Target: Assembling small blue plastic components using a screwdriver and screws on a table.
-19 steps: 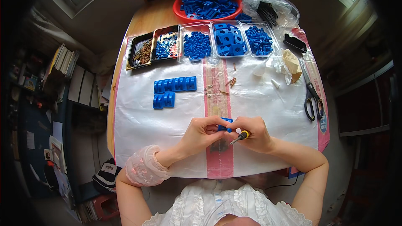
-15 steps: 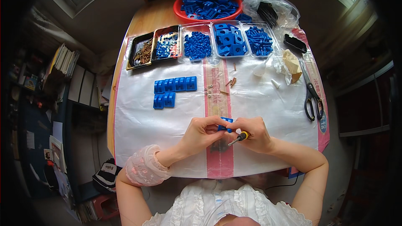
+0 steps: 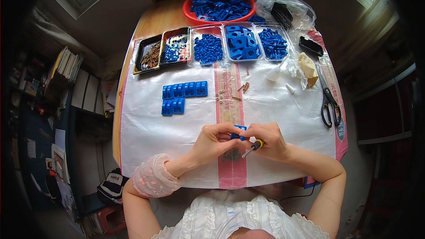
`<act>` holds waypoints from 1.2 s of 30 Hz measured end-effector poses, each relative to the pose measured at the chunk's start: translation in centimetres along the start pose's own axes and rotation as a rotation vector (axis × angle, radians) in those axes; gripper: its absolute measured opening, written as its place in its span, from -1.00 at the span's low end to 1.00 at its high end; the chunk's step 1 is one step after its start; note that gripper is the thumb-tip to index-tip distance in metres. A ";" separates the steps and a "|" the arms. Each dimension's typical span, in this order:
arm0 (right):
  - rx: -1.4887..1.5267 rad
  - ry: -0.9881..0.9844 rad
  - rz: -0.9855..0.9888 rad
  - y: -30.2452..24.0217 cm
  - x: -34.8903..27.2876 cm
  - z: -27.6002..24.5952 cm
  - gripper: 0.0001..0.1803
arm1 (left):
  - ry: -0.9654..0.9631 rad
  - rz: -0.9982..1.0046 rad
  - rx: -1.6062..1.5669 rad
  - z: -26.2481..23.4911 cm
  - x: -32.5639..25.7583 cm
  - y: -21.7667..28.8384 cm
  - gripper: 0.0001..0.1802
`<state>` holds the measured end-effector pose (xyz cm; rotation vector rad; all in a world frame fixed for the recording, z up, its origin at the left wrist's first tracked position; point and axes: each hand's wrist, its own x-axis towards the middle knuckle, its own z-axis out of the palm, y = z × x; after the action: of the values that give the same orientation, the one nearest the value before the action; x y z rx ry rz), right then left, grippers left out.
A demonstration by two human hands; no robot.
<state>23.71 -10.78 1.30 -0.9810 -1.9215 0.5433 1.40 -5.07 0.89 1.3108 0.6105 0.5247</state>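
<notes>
Between both hands, above the pink strip of the table cover, sits a small blue plastic part (image 3: pixel 239 128). My left hand (image 3: pixel 211 140) pinches it from the left. My right hand (image 3: pixel 268 141) meets it with thumb and finger from the right and also keeps a yellow-and-black screwdriver (image 3: pixel 256 144) in its grip, the metal tip slanting down to the left. A small blue piece (image 3: pixel 242 138) shows at the fingertips; the fingers hide much of the part. Farther off on the left lie two rows of blue plastic parts (image 3: pixel 184 89).
Along the back stand a tray of brass pins (image 3: pixel 142 67), more trays of small blue pieces (image 3: pixel 208 63) and a red basin (image 3: pixel 188 15) of blue parts. Loose brass pins (image 3: pixel 246 87) and tiny nuts lie mid-table. Black scissors (image 3: pixel 327 106) rest at the right edge near crumpled paper (image 3: pixel 308 68).
Almost nothing differs. Both hands stay in the same place, still holding the blue part, with only a slight shift of the fingers and screwdriver.
</notes>
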 end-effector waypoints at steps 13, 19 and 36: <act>-0.021 0.029 -0.081 0.3 -0.1 0.4 -0.82 | -0.018 -0.049 -0.036 0.2 -0.1 0.3 -0.75; -0.027 0.010 -0.111 0.2 -0.1 0.3 -0.78 | -0.035 -0.074 -0.059 -0.2 -0.1 -0.3 -0.77; 0.189 0.105 0.284 1.0 -0.6 -0.5 -0.31 | 0.018 -0.049 -0.267 -1.5 0.8 -0.1 -0.66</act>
<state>24.73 -10.72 0.54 -1.1417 -1.6155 0.8043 1.01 -3.48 0.47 1.0377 0.5648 0.5579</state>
